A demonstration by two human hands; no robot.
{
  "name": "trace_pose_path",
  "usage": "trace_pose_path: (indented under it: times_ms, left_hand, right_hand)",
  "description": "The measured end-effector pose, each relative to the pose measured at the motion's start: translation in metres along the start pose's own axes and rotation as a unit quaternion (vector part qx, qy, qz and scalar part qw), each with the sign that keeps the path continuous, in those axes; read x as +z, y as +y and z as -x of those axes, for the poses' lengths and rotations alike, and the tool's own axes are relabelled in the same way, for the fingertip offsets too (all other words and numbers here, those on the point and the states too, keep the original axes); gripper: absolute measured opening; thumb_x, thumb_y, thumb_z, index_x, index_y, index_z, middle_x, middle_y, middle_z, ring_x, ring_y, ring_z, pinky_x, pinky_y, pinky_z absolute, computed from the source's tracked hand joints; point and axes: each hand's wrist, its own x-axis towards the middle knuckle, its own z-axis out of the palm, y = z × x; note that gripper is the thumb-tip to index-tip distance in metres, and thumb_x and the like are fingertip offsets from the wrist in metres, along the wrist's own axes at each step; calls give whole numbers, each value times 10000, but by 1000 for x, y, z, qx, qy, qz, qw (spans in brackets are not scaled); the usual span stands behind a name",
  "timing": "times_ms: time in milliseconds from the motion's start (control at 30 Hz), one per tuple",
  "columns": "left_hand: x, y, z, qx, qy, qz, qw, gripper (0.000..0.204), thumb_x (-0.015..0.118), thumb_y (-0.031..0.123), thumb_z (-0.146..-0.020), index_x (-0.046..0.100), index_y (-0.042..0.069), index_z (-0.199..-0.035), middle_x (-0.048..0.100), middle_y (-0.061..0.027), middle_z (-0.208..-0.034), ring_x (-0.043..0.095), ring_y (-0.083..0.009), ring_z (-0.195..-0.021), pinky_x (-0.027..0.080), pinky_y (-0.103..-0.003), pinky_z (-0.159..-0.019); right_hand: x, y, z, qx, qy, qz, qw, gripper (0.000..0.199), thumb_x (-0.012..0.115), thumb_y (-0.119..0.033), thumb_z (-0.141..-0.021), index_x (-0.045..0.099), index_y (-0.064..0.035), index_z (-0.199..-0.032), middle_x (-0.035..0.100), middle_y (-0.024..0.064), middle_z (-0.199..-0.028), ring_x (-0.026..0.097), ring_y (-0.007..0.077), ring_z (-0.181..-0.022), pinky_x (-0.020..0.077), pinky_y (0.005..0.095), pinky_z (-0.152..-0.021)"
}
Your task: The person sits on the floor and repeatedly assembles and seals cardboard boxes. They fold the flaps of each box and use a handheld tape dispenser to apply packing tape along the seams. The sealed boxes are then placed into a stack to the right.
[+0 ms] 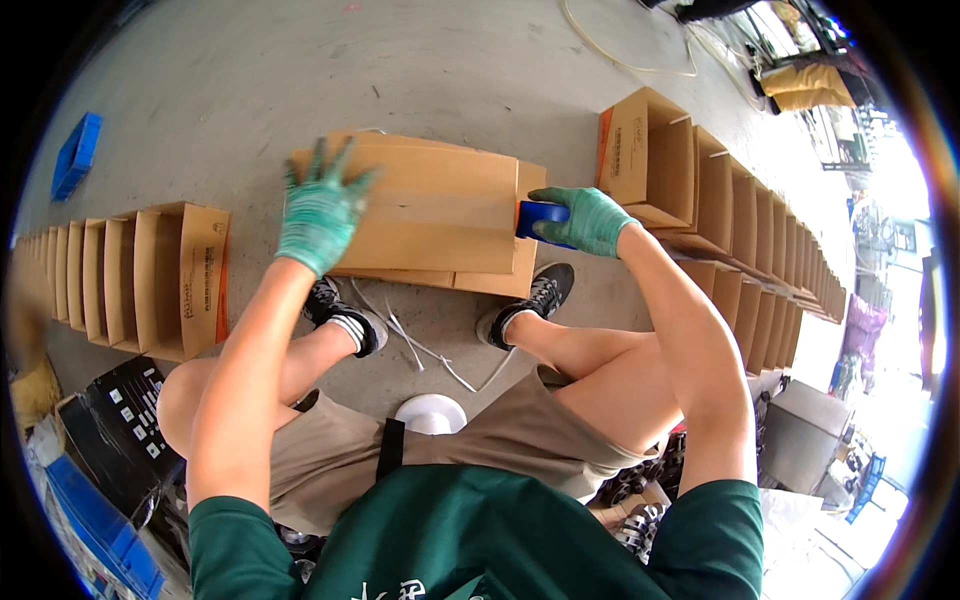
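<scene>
A flat, folded cardboard box [440,235] lies in front of me on top of more flat cardboard. A shiny strip of clear tape [450,203] seems to run along its middle. My left hand [322,215], in a green glove, is at the box's left end with its fingers spread. Those fingertips are smeared by motion, so I cannot tell whether they touch the cardboard. At the right end, my right hand [588,220], gloved in green too, grips a blue tape dispenser [541,219] against the box's edge.
Long rows of open cardboard boxes stand at the left [160,280] and right [670,165]. White straps [405,335] lie on the floor between my shoes, near a white round stool [432,413]. A blue crate [77,157] sits far left; a hose [630,68] lies far right.
</scene>
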Motion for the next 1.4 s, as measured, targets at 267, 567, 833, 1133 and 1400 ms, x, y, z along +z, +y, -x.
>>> trace_pose_path:
  times_ms: [267,567,833,1133,1400]
  left_hand:
    - [-22,136,-83,260,-57,171,948,376,573,467,-943,705,255,-1224,373,-19,-1588,201,-340,-1516,110,-716,-1168]
    - [-28,159,-103,262,-131,115,949,421,535,520,-947,703,253,-1225,464,15,-1528,251,-288,-1504,107,-691,-1182]
    - [-8,85,-52,57,-6,70,996,727,538,635,-909,383,290,-1530,304,-93,-1609,206,-367,-1507,121,-712,-1158]
    - [21,-26,24,-317,37,227,920,1148,745,691,-730,215,131,-1582,287,-256,-1585,333,-450,-1438,402,-501,-1121]
    - [20,-66,20,-385,3,469,795,886,529,643,-946,338,-2,-1521,463,-241,-1496,412,-349,-1419,359,-436,-1146]
  right_hand:
    - [6,-31,15,48,5,69,996,475,670,-418,-873,612,-189,-1285,723,111,-1088,676,320,-1014,522,419,-870]
    - [80,32,-53,-5,147,113,983,250,634,-211,-884,655,-186,-1132,720,81,-1013,664,325,-939,512,418,-819]
    - [185,66,-139,110,215,-146,959,430,564,-238,-950,547,-260,-1379,697,198,-1054,671,391,-983,522,481,-864]
    - [105,-23,-69,160,300,-320,884,423,510,-396,-972,709,-28,-906,701,208,-848,675,397,-920,528,466,-802]
    - [89,-48,-32,-7,175,-307,935,719,597,-417,-968,318,-33,-1508,576,236,-1362,529,372,-1301,413,419,-1079]
